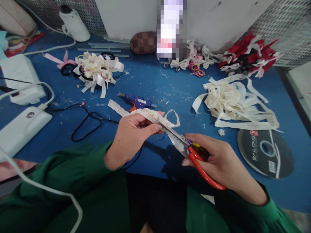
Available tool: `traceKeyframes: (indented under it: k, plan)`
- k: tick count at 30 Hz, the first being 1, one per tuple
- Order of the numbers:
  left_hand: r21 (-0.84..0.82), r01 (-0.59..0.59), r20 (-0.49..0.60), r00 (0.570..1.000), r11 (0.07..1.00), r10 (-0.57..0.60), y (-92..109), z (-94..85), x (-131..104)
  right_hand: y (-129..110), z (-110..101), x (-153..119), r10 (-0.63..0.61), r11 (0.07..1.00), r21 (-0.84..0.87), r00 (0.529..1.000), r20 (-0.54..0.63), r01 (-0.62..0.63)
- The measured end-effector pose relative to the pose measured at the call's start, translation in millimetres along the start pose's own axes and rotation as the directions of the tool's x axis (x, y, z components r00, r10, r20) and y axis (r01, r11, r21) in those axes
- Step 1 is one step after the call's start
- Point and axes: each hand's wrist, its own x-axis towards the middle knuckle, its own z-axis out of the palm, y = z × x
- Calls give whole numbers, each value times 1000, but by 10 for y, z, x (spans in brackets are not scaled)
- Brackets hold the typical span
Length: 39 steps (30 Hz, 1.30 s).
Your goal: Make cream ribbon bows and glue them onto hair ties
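Between the thumb and fingers of my left hand (132,137) is a cream ribbon (148,114) with printed lettering. One end of it sticks out to the upper left, and a loop curls beyond my fingertips. My right hand (217,158) grips red-handled scissors (202,171), with a bit of yellow and purple showing near the pivot. The scissor blades (171,131) point up and left, lying along the ribbon close to my left thumb. Whether they cut into it I cannot tell. A blue glue gun (138,101) with an orange trigger lies just behind my left hand.
Cream ribbon strips (230,100) lie heaped at right, above a black ribbon spool (250,158). Finished-looking bows (96,69) with hair ties sit at back left. Red and black bows (250,55) fill the back right. White power banks (24,126) and cables occupy the left. A checkered case (143,42) stands behind.
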Motion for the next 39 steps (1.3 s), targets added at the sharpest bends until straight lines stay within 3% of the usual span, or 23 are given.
traceKeyframes:
  k: [10,25,39]
  plan:
    - [-25,-8,39,999,1000,9,28,-25,-13,26,-40,-16,-53,996,-74,997,-53,49]
    - [-37,-56,-94,994,998,52,2,-2,20,31,-32,-12,-30,997,-72,998,-56,26]
    - [-38,-49,-54,997,998,47,-11,11,6,8,14,-3,-16,998,-60,998,-66,12]
